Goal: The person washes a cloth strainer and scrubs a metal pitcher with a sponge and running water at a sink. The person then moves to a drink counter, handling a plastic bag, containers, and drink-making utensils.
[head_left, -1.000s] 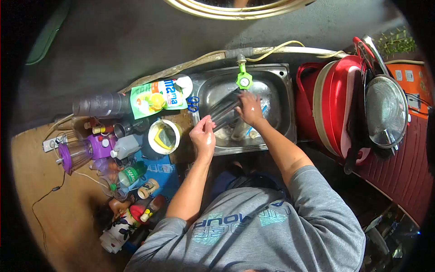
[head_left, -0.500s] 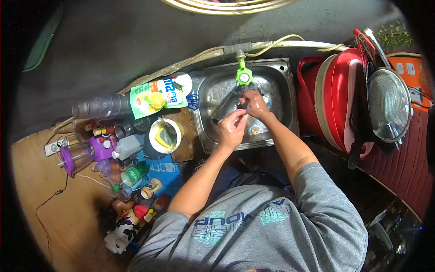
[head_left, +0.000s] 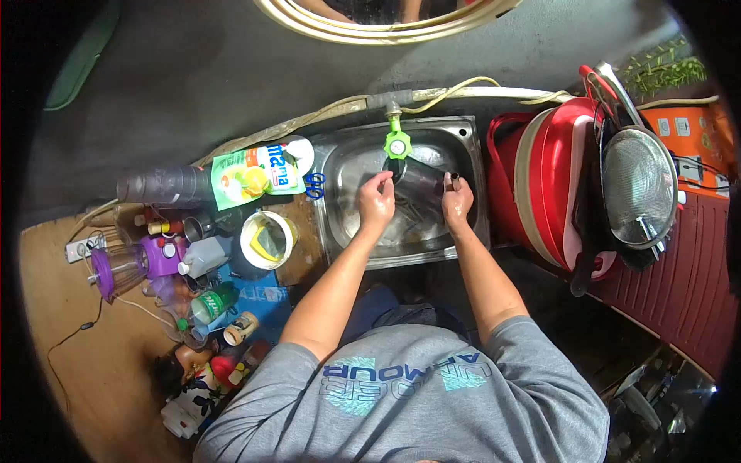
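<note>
Over the sink (head_left: 351, 251), my right hand (head_left: 457, 202) is closed around the narrow end of a dark see-through bottle (head_left: 423, 179). The bottle lies tilted, its wide end towards the green-handled tap (head_left: 397, 145). My left hand (head_left: 377, 202) is by that wide end, its fingers loosely curved and nothing visible in them; whether they touch the bottle is unclear. Both hands look wet. Beneath the bottle, the bottom of the metal basin shows wet and shiny, with some thin dark shapes I cannot make out.
Left of the sink are a white tub (head_left: 266, 261) with a yellow item inside, a detergent pouch (head_left: 251, 176), a dark bottle (head_left: 162, 185) and a purple blender (head_left: 116, 270). A red basin (head_left: 552, 185) and a mesh strainer (head_left: 639, 185) stand right. A round mirror (head_left: 386, 35) hangs above.
My hands were close together over the basin and have moved apart, the left leftward and the right rightward. The bottle now shows between them. The whole view has shifted slightly.
</note>
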`<move>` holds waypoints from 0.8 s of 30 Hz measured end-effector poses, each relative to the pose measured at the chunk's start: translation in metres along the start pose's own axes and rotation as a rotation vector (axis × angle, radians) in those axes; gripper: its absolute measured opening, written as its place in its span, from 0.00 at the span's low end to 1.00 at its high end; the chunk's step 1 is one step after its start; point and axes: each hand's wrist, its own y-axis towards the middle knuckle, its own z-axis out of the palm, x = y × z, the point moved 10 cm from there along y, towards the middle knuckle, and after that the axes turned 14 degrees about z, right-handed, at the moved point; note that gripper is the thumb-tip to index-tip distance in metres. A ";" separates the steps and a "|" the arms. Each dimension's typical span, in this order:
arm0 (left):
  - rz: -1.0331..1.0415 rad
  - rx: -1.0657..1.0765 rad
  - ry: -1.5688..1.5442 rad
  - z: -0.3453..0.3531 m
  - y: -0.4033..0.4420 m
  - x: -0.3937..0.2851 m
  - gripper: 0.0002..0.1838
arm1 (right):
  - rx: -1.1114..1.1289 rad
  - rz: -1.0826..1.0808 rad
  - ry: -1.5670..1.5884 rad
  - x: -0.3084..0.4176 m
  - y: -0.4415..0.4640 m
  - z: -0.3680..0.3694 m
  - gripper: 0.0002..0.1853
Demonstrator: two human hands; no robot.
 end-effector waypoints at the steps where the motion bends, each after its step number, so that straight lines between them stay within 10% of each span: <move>1: 0.038 -0.005 0.070 0.003 0.006 0.005 0.12 | 0.031 0.063 0.035 -0.010 0.000 0.001 0.10; 6: -0.111 0.153 -0.006 0.047 0.026 0.054 0.10 | -0.019 0.181 0.356 -0.073 -0.006 0.000 0.19; 9: -0.708 0.272 -0.526 0.095 0.010 0.077 0.11 | -0.048 0.239 0.424 -0.084 -0.025 -0.011 0.20; 12: -0.789 0.387 -0.603 0.133 0.015 0.114 0.15 | 0.018 0.355 0.379 -0.074 -0.054 -0.018 0.16; 20: -0.705 0.602 -1.111 0.175 0.028 0.162 0.20 | 0.275 0.092 0.002 -0.046 -0.071 -0.015 0.10; 22: -0.821 0.608 -0.918 0.166 0.026 0.151 0.21 | 0.239 -0.271 -0.084 -0.017 -0.082 -0.014 0.09; 24: -1.058 1.010 -1.042 0.181 -0.013 0.122 0.20 | 0.301 -0.289 -0.067 -0.018 -0.084 -0.008 0.12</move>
